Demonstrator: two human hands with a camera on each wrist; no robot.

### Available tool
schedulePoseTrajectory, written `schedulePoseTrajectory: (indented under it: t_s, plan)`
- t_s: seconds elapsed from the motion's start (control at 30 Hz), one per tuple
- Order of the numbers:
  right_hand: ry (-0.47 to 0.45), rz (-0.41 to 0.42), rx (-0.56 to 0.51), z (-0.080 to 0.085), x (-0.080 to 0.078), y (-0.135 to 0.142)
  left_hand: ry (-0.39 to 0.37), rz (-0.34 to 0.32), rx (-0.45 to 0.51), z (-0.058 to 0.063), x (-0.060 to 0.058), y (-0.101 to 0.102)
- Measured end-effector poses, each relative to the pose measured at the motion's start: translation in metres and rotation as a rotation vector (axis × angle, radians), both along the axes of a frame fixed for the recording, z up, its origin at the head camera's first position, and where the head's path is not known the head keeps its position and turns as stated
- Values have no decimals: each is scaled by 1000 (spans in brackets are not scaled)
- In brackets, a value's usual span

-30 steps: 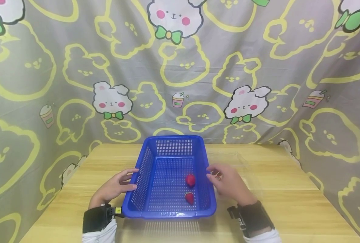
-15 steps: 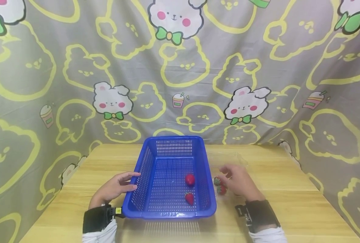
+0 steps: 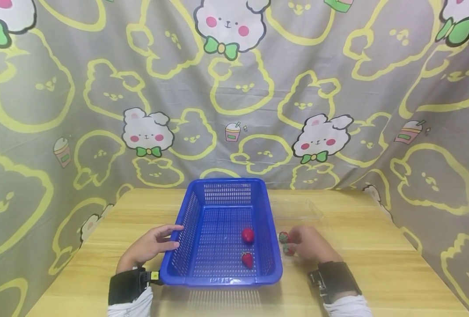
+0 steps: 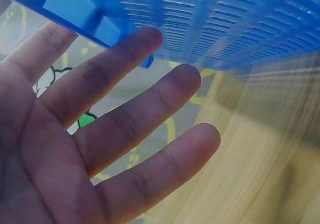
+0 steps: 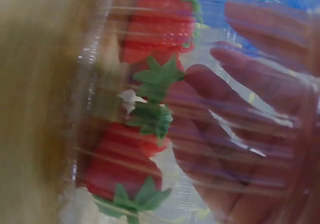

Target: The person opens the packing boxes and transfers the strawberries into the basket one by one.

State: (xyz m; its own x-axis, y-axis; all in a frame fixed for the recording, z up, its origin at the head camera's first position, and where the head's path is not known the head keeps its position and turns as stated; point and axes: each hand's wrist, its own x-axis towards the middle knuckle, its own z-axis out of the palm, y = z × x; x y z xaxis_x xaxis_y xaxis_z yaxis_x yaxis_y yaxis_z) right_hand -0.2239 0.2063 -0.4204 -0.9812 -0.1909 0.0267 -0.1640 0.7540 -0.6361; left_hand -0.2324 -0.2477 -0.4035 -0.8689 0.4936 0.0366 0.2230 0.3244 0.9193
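Note:
A blue slotted plastic basket stands on the table with two red strawberries in it, one behind the other. At its left rim rests my left hand, whose fingers are spread and nearly straight in the left wrist view. To the right of the basket, my right hand reaches in among several green-capped strawberries in a clear plastic box. Through the box's wall, the right wrist view shows its fingers extended beside the strawberries; whether they touch is blurred.
The wooden table extends on both sides of the basket. A grey patterned cloth hangs behind and at the sides. The transparent box has edges that are hard to make out.
My right hand has left the basket's right rim, gone right, and come down among the strawberries in the clear box. The left hand stays at the left rim.

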Motion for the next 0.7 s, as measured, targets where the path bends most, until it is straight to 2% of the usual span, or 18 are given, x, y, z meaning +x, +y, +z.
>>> schedulePoseTrajectory:
  t_s: [0.4,0.7]
  plan:
    - [-32,-17,50,-2,1,-4,-17,-8,29,-1,1,0]
    - [-32,-34,60,-6,0,-8,-11,17,7,-1,1,0]
